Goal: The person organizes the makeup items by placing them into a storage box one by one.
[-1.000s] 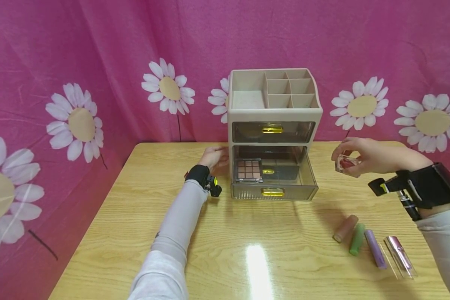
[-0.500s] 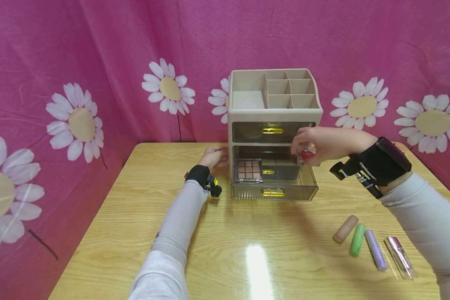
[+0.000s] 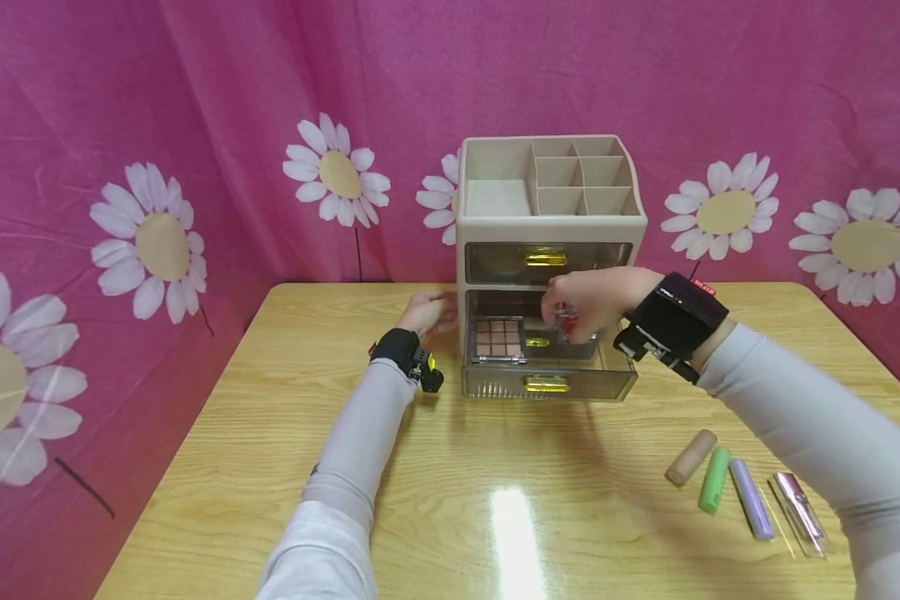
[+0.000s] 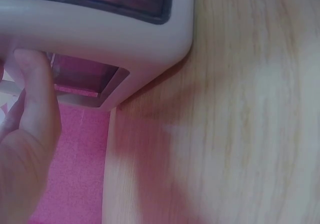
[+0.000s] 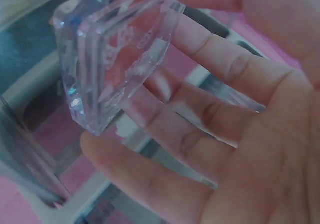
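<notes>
Head view: a second ago the right hand [image 3: 581,300] was out to the right of the organizer [image 3: 549,250], carrying a small clear case [image 3: 567,321] well clear of it; half a second ago it had reached the right edge of the open lower drawer [image 3: 549,367]. Now it sits over the middle of that drawer, fingers pinched round the case, which hangs just above the drawer's contents, right of the eyeshadow palette [image 3: 498,338]. I judge the case is about to be set down inside (it has not been let go). The left hand [image 3: 429,314] has not moved: it rests against the organizer's left side, fingers fairly straight, steadying it. Near right on the table [image 3: 270,433] lie a tan tube [image 3: 690,457], a green tube [image 3: 712,478], a lilac tube [image 3: 750,497] and a clear-capped pink tube [image 3: 798,510], untouched.

Left wrist view: one finger [image 4: 35,93] lies flat on the organizer's pale wall [image 4: 125,36], pressing, not curled round anything.

Right wrist view: the case [image 5: 115,53] is a faceted, transparent block with cut corners and a reddish-pink fill showing through, held tilted at the fingertips [image 5: 200,48]; the lower fingers lie loosely spread beneath it. The drawer behind is blurred.
</notes>
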A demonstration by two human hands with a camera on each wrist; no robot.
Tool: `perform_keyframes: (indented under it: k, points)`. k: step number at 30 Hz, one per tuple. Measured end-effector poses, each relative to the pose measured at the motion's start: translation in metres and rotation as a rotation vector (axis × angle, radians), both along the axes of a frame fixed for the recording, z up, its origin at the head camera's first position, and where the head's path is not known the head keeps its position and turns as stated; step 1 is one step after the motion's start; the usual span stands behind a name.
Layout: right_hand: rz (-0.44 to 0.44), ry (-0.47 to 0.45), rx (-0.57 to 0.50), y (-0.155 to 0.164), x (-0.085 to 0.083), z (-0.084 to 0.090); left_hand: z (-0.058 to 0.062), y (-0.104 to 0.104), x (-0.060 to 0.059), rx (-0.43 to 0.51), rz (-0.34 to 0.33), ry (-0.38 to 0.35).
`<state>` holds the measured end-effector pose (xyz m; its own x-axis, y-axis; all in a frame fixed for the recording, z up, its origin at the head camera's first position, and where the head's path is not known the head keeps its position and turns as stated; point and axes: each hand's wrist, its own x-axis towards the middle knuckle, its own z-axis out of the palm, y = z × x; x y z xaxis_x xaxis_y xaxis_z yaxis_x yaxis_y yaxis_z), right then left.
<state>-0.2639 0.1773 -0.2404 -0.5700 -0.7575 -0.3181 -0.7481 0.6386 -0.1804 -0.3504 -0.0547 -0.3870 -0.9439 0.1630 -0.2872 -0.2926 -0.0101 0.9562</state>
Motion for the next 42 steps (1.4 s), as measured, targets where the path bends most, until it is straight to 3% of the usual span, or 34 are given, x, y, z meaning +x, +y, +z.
perform_keyframes:
  k: [5,16,21,42]
  points:
    - [-0.036,-0.053,0.047,-0.009,-0.006,-0.010,-0.001,0.000,0.000,0.018,0.005,-0.003]
    - [-0.113,-0.089,0.157,-0.021,-0.017,-0.027,-0.002,0.000,-0.001,0.012,0.008,0.004]
    - [-0.110,-0.088,0.192,-0.023,-0.020,-0.033,-0.003,0.000,-0.001,-0.004,0.002,0.004]
    - [-0.169,-0.072,0.180,-0.024,-0.016,-0.043,-0.001,0.001,-0.002,0.000,0.004,-0.021]
